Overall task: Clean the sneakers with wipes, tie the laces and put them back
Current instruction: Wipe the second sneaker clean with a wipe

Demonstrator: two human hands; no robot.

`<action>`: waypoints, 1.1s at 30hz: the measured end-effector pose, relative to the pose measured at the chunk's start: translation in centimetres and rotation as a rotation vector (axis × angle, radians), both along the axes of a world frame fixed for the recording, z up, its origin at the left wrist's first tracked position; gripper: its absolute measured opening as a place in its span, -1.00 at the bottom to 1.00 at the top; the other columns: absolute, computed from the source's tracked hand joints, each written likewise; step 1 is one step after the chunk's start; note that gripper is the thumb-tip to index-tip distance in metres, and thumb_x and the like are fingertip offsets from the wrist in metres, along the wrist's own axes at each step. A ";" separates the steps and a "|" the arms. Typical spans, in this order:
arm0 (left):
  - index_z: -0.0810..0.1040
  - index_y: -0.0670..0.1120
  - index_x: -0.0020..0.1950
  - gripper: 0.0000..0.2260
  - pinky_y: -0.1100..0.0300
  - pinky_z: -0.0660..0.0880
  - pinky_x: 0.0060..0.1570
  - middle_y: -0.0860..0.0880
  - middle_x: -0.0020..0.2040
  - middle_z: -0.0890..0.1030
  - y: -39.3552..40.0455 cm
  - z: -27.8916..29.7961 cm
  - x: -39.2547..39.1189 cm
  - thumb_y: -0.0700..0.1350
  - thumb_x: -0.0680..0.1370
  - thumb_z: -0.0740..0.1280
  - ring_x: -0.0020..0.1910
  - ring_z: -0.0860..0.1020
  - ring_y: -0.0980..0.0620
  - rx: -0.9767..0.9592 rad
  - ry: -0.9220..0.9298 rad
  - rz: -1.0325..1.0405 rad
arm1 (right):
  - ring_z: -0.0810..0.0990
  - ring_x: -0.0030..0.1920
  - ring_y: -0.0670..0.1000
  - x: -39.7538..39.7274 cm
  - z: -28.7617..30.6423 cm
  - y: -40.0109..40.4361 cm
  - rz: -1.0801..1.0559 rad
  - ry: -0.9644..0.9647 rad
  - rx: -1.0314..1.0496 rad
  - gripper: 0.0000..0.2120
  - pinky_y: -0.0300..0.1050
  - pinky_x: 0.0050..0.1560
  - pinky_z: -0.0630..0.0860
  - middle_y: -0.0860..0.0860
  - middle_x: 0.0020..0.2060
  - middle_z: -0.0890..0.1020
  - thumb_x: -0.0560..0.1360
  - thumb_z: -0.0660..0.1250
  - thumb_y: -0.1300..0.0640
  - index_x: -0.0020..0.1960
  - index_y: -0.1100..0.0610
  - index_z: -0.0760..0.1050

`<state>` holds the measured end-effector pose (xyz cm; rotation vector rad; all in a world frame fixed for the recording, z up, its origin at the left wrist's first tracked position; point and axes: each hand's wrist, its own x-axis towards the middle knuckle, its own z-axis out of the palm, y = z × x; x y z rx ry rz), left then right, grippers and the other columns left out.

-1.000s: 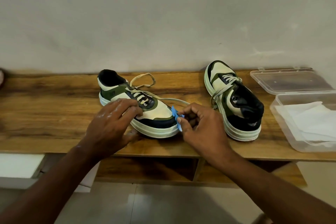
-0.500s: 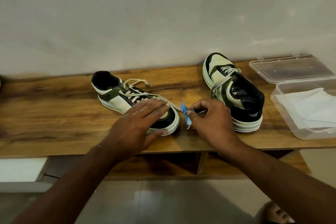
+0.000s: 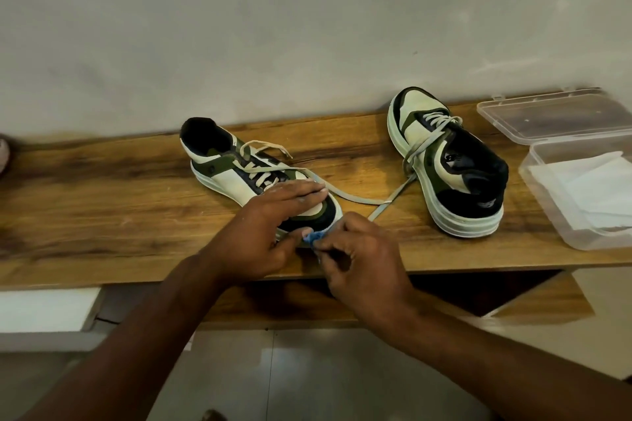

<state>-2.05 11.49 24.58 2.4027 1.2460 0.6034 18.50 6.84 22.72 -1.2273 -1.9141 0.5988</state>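
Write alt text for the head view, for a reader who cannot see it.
A person's left hand rests on the toe of an unlaced sneaker on a wooden shelf, while the right hand pinches a small blue wipe at its sole. A second sneaker stands to the right.

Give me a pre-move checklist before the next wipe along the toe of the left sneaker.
1. Left hand steadies the left sneaker: ok.
2. Right hand pinches the blue wipe: ok.
3. Wipe at the toe sole: ok.
4. Laces tied: not ok, loose across the shelf.
5. Spare wipes in the open box: ok.
6. Toe clean: cannot tell.
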 end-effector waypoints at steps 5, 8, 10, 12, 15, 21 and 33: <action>0.43 0.04 0.57 -0.46 -0.13 0.35 0.50 0.15 0.54 0.43 0.0 0.2 -0.1 -0.15 0.60 0.45 0.57 0.31 0.15 -0.001 -0.015 0.027 | 0.60 -0.19 -0.20 1.5 1.1 2.3 -0.130 0.047 0.019 -0.82 -0.39 -0.13 0.57 -0.11 -0.16 0.64 0.38 0.58 0.28 -0.06 0.09 0.73; 0.42 0.05 0.57 -0.46 -0.10 0.33 0.52 0.15 0.54 0.42 -0.1 0.3 0.2 -0.15 0.61 0.44 0.57 0.29 0.16 -0.002 -0.006 0.028 | 0.61 -0.21 -0.20 2.1 0.9 3.0 -0.201 0.080 -0.041 -0.82 -0.33 -0.16 0.59 -0.14 -0.20 0.63 0.36 0.59 0.29 -0.11 0.06 0.71; 0.42 0.04 0.57 -0.46 -0.10 0.32 0.52 0.14 0.54 0.42 -0.2 0.3 0.2 -0.16 0.61 0.44 0.57 0.29 0.16 -0.005 -0.007 0.026 | 0.61 -0.21 -0.18 1.7 0.6 2.4 -0.176 0.084 -0.036 -0.82 -0.31 -0.17 0.60 -0.12 -0.19 0.62 0.36 0.58 0.32 -0.14 0.09 0.70; 0.43 0.04 0.57 -0.46 -0.10 0.33 0.52 0.14 0.54 0.43 -0.2 0.3 0.1 -0.17 0.60 0.44 0.57 0.29 0.16 -0.003 -0.010 0.023 | 0.59 -0.20 -0.17 1.3 0.3 1.7 -0.140 0.075 -0.022 -0.84 -0.31 -0.16 0.58 -0.10 -0.18 0.60 0.36 0.58 0.32 -0.14 0.11 0.69; 0.43 0.04 0.57 -0.45 -0.08 0.33 0.52 0.15 0.54 0.43 -0.1 0.3 0.1 -0.18 0.60 0.45 0.57 0.29 0.17 -0.003 -0.011 0.022 | 0.57 -0.19 -0.17 1.2 0.2 1.5 -0.132 0.042 -0.010 -0.84 -0.28 -0.16 0.57 -0.11 -0.17 0.58 0.37 0.59 0.28 -0.14 0.09 0.69; 0.45 0.02 0.56 -0.45 -0.11 0.35 0.51 0.14 0.53 0.45 0.0 0.2 0.1 -0.19 0.58 0.46 0.56 0.32 0.14 0.000 -0.022 0.022 | 0.58 -0.10 -0.16 0.2 -0.1 0.2 -0.003 -0.053 -0.047 -0.83 -0.28 -0.07 0.61 -0.11 -0.08 0.60 0.39 0.59 0.25 -0.07 0.05 0.70; 0.42 0.07 0.57 -0.46 -0.09 0.31 0.53 0.16 0.54 0.42 0.2 0.2 0.1 -0.14 0.61 0.44 0.57 0.28 0.18 -0.011 -0.008 0.043 | 0.61 -0.18 -0.21 1.7 1.2 3.0 -0.203 0.072 -0.097 -0.79 -0.42 -0.18 0.52 -0.19 -0.23 0.61 0.35 0.60 0.29 -0.17 0.01 0.68</action>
